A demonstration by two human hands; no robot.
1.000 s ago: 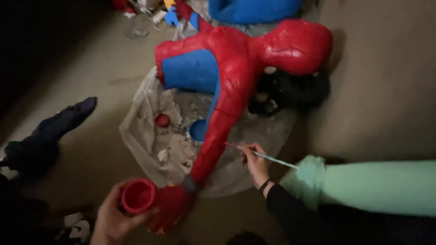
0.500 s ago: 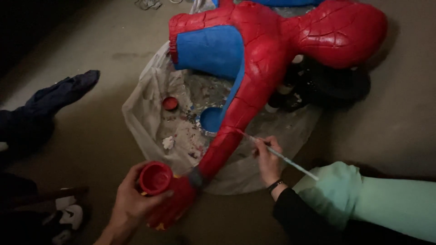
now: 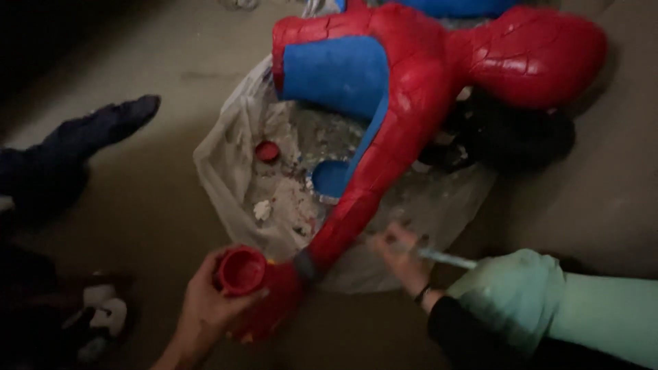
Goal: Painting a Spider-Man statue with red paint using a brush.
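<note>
Evidently mid-painting, the left hand (image 3: 205, 308) gripped a red paint pot (image 3: 241, 270) at seven o'clock while the right hand (image 3: 404, 264) pinched a thin brush (image 3: 445, 258) against the red-and-blue figure's arm (image 3: 370, 199).

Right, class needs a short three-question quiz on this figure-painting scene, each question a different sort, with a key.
1. True or false: the left hand holds a small red pot beside the figure's fist.
2. Multiple choice: the right hand holds a thin brush next to which part of the red and blue figure? A) its head B) its outstretched arm C) its blue chest panel
3. Fill in: the figure lies over a crumpled, paint-spattered plastic ____ spread on the floor.

Key: 1 true; 2 B; 3 sheet.
</note>
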